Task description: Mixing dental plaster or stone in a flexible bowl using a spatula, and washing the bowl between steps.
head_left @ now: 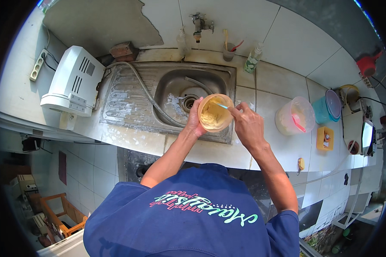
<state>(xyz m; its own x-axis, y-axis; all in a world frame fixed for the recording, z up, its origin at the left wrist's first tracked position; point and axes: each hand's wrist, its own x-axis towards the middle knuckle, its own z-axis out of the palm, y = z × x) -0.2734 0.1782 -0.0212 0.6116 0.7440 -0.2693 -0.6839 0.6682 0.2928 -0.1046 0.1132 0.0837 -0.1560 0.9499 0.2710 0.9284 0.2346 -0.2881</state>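
My left hand (194,118) is wrapped round the side of a round, translucent orange tub (224,123). The tub is tilted so that its mouth faces up at me, over the front right of the sink. A thick, pale yellow paste (212,116) lies inside it. In my right hand (247,124) is the handle of a light blue utensil (222,106), its far end reaching into the tub. The paste hides the shape of that end.
The steel sink (158,90) has a grey hose (140,81) across it, below a wall tap (197,26). To the right stand a clear bucket (283,122) with a pink scoop (297,123), a teal container (321,111) and a yellow box (325,139). A white appliance (75,77) is at left.
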